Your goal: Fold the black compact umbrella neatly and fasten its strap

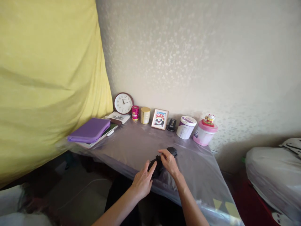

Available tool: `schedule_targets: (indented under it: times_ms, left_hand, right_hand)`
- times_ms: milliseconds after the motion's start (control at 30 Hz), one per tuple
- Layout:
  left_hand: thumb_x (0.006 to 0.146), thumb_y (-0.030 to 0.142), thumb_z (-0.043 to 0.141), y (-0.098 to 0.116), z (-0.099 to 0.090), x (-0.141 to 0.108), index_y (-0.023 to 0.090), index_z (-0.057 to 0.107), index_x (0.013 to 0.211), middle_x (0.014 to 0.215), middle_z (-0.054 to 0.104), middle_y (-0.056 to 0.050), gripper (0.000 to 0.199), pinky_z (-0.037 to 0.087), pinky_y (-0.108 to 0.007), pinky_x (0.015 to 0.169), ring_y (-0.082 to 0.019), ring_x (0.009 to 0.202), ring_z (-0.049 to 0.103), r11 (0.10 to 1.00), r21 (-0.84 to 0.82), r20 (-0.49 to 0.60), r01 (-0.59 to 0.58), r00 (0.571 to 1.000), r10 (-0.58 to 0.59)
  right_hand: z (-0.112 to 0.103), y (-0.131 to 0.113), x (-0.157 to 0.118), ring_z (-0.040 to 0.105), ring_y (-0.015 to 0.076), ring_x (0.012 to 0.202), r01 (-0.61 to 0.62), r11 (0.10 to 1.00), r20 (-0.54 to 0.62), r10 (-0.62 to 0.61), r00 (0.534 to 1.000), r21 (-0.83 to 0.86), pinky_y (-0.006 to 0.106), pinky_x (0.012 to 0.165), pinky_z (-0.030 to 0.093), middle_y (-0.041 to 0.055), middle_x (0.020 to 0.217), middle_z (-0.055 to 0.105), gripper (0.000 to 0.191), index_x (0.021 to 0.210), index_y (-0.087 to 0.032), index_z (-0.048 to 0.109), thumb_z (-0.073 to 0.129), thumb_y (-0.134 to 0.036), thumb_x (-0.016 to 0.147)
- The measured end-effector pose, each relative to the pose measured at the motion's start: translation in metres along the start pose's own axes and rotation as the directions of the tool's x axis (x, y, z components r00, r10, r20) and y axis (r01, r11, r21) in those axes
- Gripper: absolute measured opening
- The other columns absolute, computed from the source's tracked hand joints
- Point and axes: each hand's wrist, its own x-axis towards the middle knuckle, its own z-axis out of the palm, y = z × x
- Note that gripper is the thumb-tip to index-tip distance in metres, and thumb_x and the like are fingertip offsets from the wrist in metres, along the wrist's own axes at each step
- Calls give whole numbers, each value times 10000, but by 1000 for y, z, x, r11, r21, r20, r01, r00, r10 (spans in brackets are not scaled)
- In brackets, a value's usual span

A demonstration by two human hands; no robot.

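A black object (pixel 172 152), perhaps a folded umbrella or strap bundle, lies slantwise near the front edge of the plastic-covered table (pixel 127 144). My left hand (pixel 143 180) is at its lower left end, the fingers apart and touching it, with the thumb side partly hidden. Over its middle, my right hand (pixel 169 161) bends down with its index finger stretched to the left; the other fingers are curled at the black material. What exactly the right fingers grip is too small to make out.
Along the wall stand a clock (pixel 123 103), a pink can (pixel 135 113), a tan can (pixel 145 115), a panda picture (pixel 160 119), a black stapler-like object (pixel 171 124), a white tub (pixel 186 127) and a pink tub (pixel 204 133). A purple folder (pixel 89 130) lies left.
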Motion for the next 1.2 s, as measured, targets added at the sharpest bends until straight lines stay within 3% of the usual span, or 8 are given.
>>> schedule_targets:
  times_ms: [100, 200, 400, 500, 700, 833, 967, 1200]
  left_hand:
    - [736, 118, 475, 2, -2, 3, 349, 48, 1390, 1462, 120, -83, 815, 391, -327, 932, -238, 1189, 435, 1000, 2, 6, -6, 1000, 6]
    - [723, 84, 458, 3, -2, 5, 337, 45, 1392, 1468, 113, -83, 826, 389, -317, 937, -234, 1204, 422, 1000, 4, 19, -16, 1000, 16]
    - [690, 9, 407, 7, -3, 6, 245, 75, 1405, 1464, 144, -106, 822, 383, -279, 942, -220, 1219, 406, 1000, 7, 51, 19, 998, -19]
    - [689, -1, 380, 6, -3, 8, 197, 103, 1404, 1458, 176, -101, 792, 375, -253, 948, -200, 1221, 402, 1000, 6, 54, 9, 999, -10]
    - [672, -25, 340, 4, 3, 10, 171, 98, 1406, 1460, 192, -84, 797, 359, -241, 965, -180, 1235, 383, 1000, 21, 48, 9, 999, -10]
    - [672, -21, 329, 4, 4, 10, 183, 104, 1406, 1457, 215, -75, 795, 351, -261, 979, -184, 1227, 395, 1000, 25, 45, 14, 999, -15]
    - [681, -19, 318, 4, 2, 10, 171, 106, 1405, 1457, 216, -81, 778, 353, -259, 974, -180, 1210, 416, 1000, 17, 42, 10, 999, -11]
    - [712, 25, 346, -2, 4, 11, 174, 104, 1404, 1457, 211, -82, 748, 346, -267, 977, -185, 1213, 412, 999, -46, 31, -6, 999, 7]
  right_hand:
    - [2, -1, 2, 598, 174, 928, 90, 988, 92, -79, 993, -122, 299, 843, 452, 75, 1022, 643, 352, 1014, -180, 624, 393, -118, 756]
    - [4, -1, 3, 592, 166, 947, 109, 973, 142, -81, 986, -202, 285, 850, 443, 69, 1030, 641, 387, 1040, -191, 615, 372, -81, 759]
    - [2, -2, 4, 594, 142, 731, 69, 968, 174, -27, 984, -239, 246, 709, 451, 26, 861, 654, 261, 864, -210, 648, 438, -113, 743]
    - [2, -1, 4, 579, 140, 676, 46, 976, 164, -10, 986, -215, 248, 670, 443, 20, 823, 654, 239, 883, -205, 641, 449, -147, 754]
    - [6, 5, 4, 580, 144, 738, 41, 996, 143, -29, 989, -77, 266, 713, 441, 19, 896, 656, 286, 922, -216, 642, 447, -139, 728]
    - [3, 7, -1, 565, 143, 705, -68, 973, 35, 62, 997, 221, 265, 678, 447, 8, 792, 634, 208, 840, -202, 644, 467, -208, 730]
    - [-18, 6, -17, 515, 121, 599, -176, 872, -11, 204, 979, 457, 248, 602, 438, -4, 710, 603, 186, 840, -193, 642, 541, -271, 705]
    - [-65, 43, -56, 515, 130, 572, -300, 839, -161, 409, 898, 454, 272, 574, 462, 28, 731, 625, 308, 824, -171, 651, 627, -423, 648]
